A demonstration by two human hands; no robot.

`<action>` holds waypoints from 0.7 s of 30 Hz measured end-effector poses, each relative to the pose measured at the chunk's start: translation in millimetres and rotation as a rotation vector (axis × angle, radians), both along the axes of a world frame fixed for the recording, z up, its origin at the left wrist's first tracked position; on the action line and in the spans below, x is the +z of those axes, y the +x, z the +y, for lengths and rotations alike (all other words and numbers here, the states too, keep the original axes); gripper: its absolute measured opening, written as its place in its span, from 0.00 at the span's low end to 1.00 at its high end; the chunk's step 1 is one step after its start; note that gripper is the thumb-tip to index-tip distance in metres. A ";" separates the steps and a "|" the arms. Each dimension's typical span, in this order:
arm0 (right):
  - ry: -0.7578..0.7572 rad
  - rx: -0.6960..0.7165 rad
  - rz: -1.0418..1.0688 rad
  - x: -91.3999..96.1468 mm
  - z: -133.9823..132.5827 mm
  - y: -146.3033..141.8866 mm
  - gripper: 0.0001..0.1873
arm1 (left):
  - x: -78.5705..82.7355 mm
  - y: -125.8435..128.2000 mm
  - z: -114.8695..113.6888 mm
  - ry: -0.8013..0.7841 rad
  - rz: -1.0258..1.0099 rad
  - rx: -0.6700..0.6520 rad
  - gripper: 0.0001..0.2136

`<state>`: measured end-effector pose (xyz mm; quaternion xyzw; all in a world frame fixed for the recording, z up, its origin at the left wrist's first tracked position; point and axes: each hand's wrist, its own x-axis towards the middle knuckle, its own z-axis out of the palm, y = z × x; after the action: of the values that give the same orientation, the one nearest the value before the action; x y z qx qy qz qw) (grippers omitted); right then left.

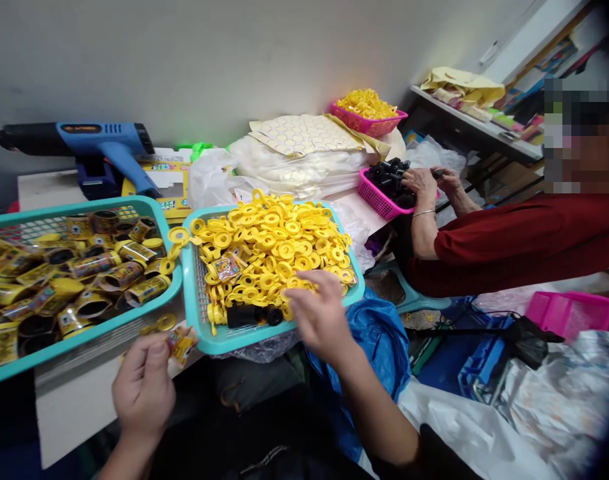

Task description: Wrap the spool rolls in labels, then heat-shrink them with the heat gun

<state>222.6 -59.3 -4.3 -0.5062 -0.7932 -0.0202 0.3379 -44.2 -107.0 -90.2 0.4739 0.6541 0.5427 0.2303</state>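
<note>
My left hand (pixel 144 387) is closed on a small printed wrapper (pixel 181 345) with yellow and orange colours, held low in front of the two teal baskets. My right hand (pixel 322 317) hovers at the front right of the middle teal basket (pixel 224 343), its fingers apart and bent. Yellow plastic rings (pixel 279 233) with tabs are heaped in that basket, right by my fingertips. A black cylinder piece (pixel 244 314) and a printed sleeve (pixel 227 267) lie among them. At left, another teal basket (pixel 84 343) holds many sleeve-wrapped black tubes (pixel 92 303).
A blue heat gun (pixel 109 140) stands behind the left basket. A co-worker in a red sleeve (pixel 524 233) handles black parts over a pink basket (pixel 379 197). Another pink basket (pixel 354 123) of yellow pieces sits at the back. A blue bag (pixel 379 340) hangs at right.
</note>
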 end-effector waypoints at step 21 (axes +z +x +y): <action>-0.150 0.394 -0.359 20.1 22.2 -51.7 0.17 | 30.4 4.3 9.2 -0.074 -0.148 -0.077 0.15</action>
<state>170.9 -37.1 15.8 -0.3540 -0.9228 0.0152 0.1511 -39.8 -97.8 -59.8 0.4485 0.6361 0.5424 0.3163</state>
